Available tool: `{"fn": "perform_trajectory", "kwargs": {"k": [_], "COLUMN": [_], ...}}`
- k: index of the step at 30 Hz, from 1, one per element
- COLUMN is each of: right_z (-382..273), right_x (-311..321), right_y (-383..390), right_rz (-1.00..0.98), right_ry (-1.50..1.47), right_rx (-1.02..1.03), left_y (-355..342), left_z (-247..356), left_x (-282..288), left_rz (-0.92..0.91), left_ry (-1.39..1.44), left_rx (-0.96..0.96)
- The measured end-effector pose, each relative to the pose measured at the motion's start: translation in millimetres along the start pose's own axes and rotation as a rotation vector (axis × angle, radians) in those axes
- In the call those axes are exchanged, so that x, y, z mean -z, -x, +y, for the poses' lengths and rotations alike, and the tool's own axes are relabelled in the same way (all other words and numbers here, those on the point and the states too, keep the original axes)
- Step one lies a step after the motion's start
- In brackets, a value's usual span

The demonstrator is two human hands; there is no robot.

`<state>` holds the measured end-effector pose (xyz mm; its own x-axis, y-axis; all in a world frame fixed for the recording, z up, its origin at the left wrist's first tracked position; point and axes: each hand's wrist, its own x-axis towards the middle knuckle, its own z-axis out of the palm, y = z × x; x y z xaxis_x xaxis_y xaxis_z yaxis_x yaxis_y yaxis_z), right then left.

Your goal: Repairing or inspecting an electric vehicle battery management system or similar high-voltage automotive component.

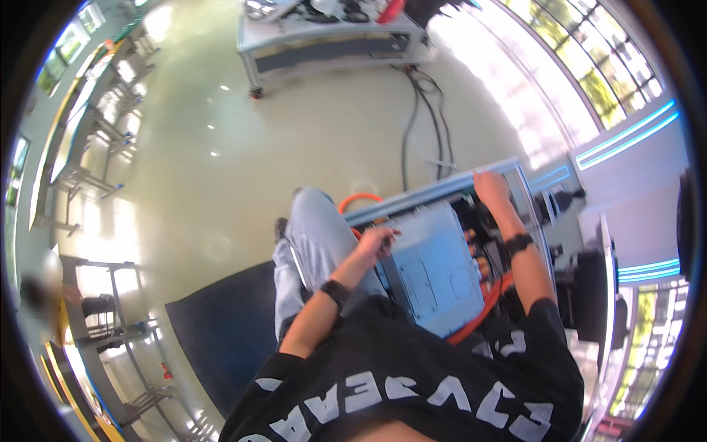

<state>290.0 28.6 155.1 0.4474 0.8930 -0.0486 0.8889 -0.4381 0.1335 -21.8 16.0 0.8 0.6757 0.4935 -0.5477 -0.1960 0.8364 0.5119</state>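
A large silver metal box [431, 258] with flat panels on its lid sits inside a metal frame [442, 184] in front of me. At the box's left edge is my left hand [377, 243], its fingers curled around something dark and small that I cannot make out. My right hand [492, 190] is at the frame's far right part, close to the rail, with its fingers bent together. Whatever lies under those fingers is hidden. Between the box and my right forearm show dark parts and copper-coloured fittings [480, 261]. A thick orange cable [482, 313] runs along the box's near right side.
Another orange cable [361, 197] loops beyond my knee. Black cables [412, 125] trail over the floor to a wheeled table [331, 44] loaded with items. A dark mat [221, 331] lies at my left, near metal racks [121, 317]. Black equipment [589, 295] stands at the right.
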Motion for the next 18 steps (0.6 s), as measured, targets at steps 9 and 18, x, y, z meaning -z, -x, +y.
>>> {"fn": "perform_trajectory", "kwargs": {"k": [9, 18], "right_z": [25.5, 35.2], "right_x": [-12.1, -28.8], "right_y": [-16.4, -27.4], "right_rz": [-0.421, -0.152], "right_ry": [-0.161, -0.061], "right_rx": [-0.024, 0.249], "left_y": [-5.0, -3.1], "left_z": [-17.8, -6.5], "left_x": [2.6, -3.8], "left_rz": [-0.076, -0.096], "left_ry": [0.028, 0.049], "left_rx": [0.041, 0.073]}}
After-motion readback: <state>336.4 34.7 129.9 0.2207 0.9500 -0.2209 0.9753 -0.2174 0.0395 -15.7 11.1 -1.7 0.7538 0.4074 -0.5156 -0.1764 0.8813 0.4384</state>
